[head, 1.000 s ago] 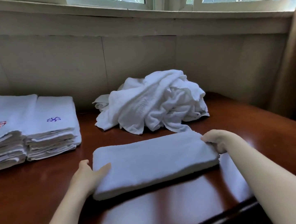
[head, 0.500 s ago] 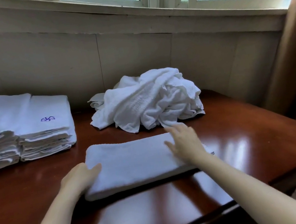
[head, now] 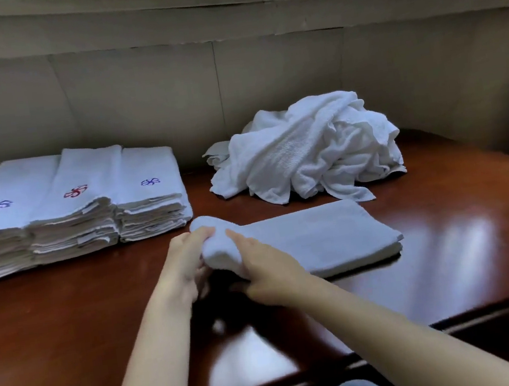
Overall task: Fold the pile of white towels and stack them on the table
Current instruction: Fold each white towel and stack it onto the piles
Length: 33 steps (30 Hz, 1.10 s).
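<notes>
Three stacks of folded towels [head: 72, 217] stand side by side at the left rear of the table [head: 54, 332]. The left hand [head: 185, 266] grips the left end of the part-folded towel [head: 323, 235], with its fingers curled round the lifted edge. The right hand [head: 270, 271] pinches the same end just beside it, thumb on top and fingers curled beneath. The remainder of the towel lies flat at the table's centre. The unfolded pile [head: 306, 150] sits just behind it.

Step in hand, by judgement: the last crosswise fold. The next move calls for carrying the lifted end over to the right edge, aligning the edges, then transferring the towel to a stack.
</notes>
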Available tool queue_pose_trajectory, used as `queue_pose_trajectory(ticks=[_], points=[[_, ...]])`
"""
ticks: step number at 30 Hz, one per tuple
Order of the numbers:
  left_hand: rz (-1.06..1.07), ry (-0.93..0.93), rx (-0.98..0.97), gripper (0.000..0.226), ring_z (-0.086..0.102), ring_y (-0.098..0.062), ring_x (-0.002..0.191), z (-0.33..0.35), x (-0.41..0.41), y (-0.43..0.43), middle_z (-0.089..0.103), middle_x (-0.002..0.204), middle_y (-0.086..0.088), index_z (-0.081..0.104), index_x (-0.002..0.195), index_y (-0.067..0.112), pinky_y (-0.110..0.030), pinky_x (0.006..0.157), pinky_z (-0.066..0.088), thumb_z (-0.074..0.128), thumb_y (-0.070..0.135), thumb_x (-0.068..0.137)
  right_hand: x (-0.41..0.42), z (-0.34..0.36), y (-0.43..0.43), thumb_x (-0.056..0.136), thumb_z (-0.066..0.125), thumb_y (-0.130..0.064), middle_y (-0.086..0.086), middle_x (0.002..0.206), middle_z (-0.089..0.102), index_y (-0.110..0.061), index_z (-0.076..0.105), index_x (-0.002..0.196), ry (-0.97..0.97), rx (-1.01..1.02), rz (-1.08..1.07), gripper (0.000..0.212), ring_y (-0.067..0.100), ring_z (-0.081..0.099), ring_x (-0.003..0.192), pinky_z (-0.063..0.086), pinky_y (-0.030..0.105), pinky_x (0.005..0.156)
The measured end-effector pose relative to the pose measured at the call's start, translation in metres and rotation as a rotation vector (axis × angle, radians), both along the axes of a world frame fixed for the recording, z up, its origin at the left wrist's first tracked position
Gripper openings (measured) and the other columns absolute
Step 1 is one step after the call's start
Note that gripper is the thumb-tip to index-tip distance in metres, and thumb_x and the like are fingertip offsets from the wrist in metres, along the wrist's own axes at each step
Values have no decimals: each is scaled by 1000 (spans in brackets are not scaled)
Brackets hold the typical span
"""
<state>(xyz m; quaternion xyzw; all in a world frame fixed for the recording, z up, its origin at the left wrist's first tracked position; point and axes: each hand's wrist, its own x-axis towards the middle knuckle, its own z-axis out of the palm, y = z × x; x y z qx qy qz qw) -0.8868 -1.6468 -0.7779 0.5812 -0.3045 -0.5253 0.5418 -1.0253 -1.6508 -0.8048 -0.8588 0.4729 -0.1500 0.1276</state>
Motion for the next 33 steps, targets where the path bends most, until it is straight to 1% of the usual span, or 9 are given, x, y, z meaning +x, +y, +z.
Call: queue_pose_trajectory(ticks=[4,7,10,14,18,21,26,29,33], points=[[-72,143,-242,60,63,-11,70,22,26,14,61,99,-2,47,132,12,-20,57,49,61,43,82,23,41,-4,92,48,-14,3,96,65,-12,60,106,-784,282,-202,19,20,61,93,48,27,71],[-67,-310,-381,127,49,-1,114,35,62,23,42,136,6,9,151,33,-25,94,36,73,65,46,18,79,-17,91,51,-8,6,75,68,-3,65,98,-1397,788,-172,16,16,66,65,54,23,56],[-364,-467,-329,114,52,-11,124,33,98,35,51,140,4,49,136,28,-32,101,44,82,73,36,4,96,-37,93,50,-16,7,81,66,-7,61,109,-1644,941,-167,21,19,66,67,55,23,56],[-591,-366,-40,60,70,-24,91,2,108,37,72,105,-12,71,101,13,-28,69,57,90,44,53,-19,54,-68,92,50,-5,13,106,59,4,53,126,-1475,635,-572,35,25,58,94,50,35,84],[-471,-823,255,29,62,-9,68,-20,106,22,71,87,3,64,96,20,-20,51,41,71,44,81,-44,-2,-70,93,45,-6,9,114,41,-3,25,142,-1089,429,-926,53,19,43,101,39,32,91],[-477,-838,294,36,63,-6,74,-21,111,17,69,93,8,61,102,28,-21,54,44,69,54,77,-41,-16,-61,93,50,-14,17,126,50,-6,32,137,-835,235,-933,48,32,52,112,43,38,92],[-528,-868,310,60,62,-15,103,-21,107,16,61,119,3,52,124,28,-37,93,51,74,51,74,-16,-16,-43,91,51,-21,23,135,40,-7,25,141,-542,245,-759,58,40,48,116,39,37,88],[-561,-800,269,78,56,-16,108,-18,104,19,51,130,1,33,144,32,-28,84,51,74,42,79,-12,-17,-35,89,53,-22,22,136,35,-13,16,145,-464,272,-689,68,35,48,99,37,32,78],[-637,-682,233,82,64,-13,95,-12,101,22,51,127,-4,19,143,53,-22,67,54,71,32,84,-14,-22,-30,81,64,-19,15,130,35,-30,23,140,-723,459,-674,73,19,51,78,43,27,67]])
